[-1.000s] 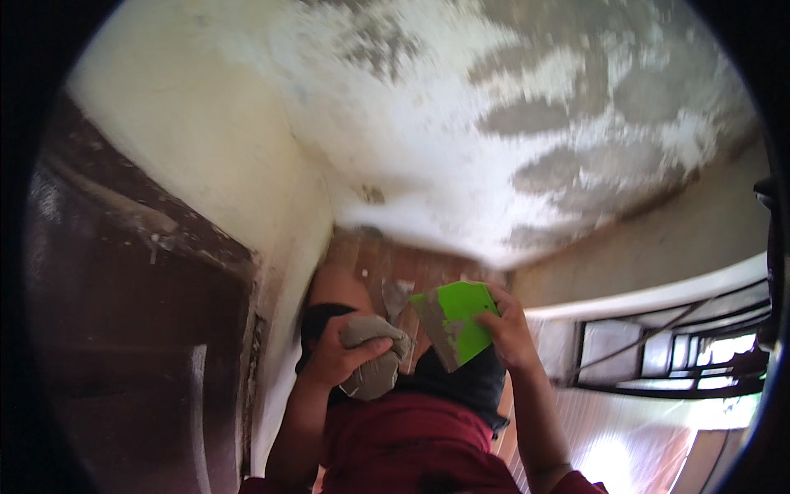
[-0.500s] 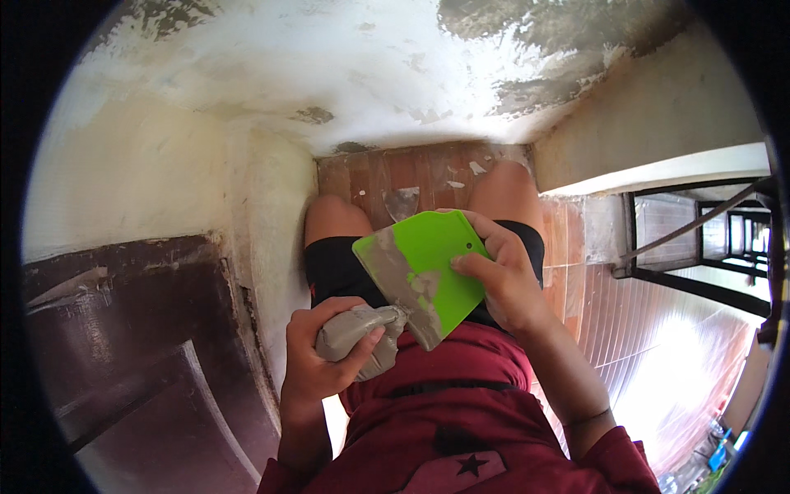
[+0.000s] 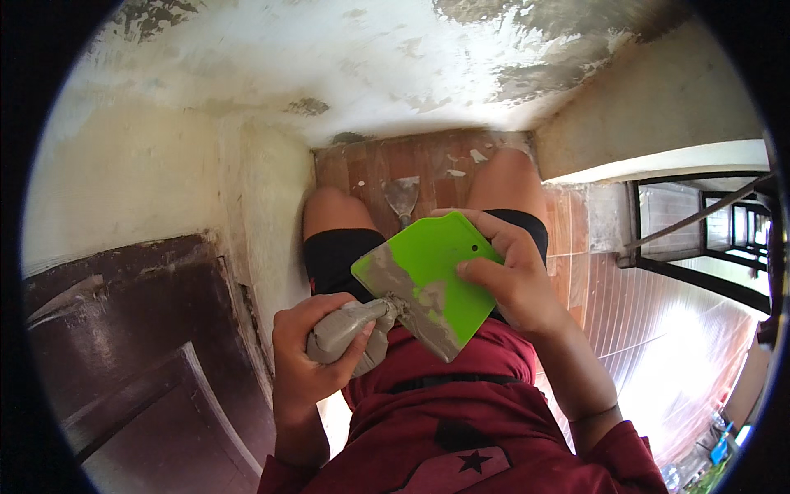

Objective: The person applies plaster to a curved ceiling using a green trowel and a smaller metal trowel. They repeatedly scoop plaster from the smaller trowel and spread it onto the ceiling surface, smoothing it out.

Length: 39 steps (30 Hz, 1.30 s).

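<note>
My left hand point(image 3: 317, 346) is closed round a soft plastic bag of grey putty point(image 3: 337, 333). The bag's narrow, squeezed end points right and meets the smeared edge of a bright green plastic spreader point(image 3: 448, 272). My right hand point(image 3: 518, 276) grips that spreader near its hole, thumb on top and fingers mostly hidden beneath. Grey putty point(image 3: 411, 300) lies in a ragged band along the spreader's left and lower edge, with a thicker lump at the bag's mouth. Both things are held above my lap.
A putty knife point(image 3: 401, 198) lies on the brown tiled floor point(image 3: 362, 169) between my knees, near pale flakes. A patchy white wall point(image 3: 329, 74) rises in front. To the left stands a dark wooden door point(image 3: 148, 354); dark metal frames point(image 3: 691, 230) stand at the right.
The bag has shifted slightly left, its neck now more stretched toward the spreader. The spreader has tilted a little, its lower corner dropping. More of the putty knife shows behind it.
</note>
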### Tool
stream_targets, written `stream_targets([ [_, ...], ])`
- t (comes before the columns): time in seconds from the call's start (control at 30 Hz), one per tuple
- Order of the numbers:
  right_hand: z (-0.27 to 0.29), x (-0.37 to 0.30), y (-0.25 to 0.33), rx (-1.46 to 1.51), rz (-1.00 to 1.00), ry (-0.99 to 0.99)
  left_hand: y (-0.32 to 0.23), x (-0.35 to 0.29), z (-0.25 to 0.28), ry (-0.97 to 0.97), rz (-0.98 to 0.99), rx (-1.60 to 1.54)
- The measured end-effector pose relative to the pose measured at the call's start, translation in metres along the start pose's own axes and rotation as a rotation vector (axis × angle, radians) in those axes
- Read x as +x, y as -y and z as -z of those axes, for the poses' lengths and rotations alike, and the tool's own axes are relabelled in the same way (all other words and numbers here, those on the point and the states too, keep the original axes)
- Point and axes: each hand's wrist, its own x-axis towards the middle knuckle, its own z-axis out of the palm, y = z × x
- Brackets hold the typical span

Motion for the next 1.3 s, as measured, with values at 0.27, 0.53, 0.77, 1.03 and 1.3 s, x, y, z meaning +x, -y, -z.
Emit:
stream_targets([
  [0.27,0.004,0.002,0.002,0.004,-0.058,0.053,0.010,-0.009,0.015,-0.010,-0.052,0.113],
  [0.53,0.008,0.001,0.006,0.309,-0.165,0.057,0.032,-0.021,0.009,-0.357,0.220,-0.236],
  [0.77,-0.029,0.006,0.036,0.364,0.007,-0.005,0.141,0.007,-0.027,-0.023,0.232,-1.691],
  [1.03,-0.147,0.083,0.203,-0.391,0.937,-0.139,0.198,0.106,-0.107,-0.389,0.465,-1.775],
  [1.3,-0.276,0.186,0.357,-2.071,2.058,-0.091,0.270,0.121,-0.167,-0.307,0.658,-1.676],
])
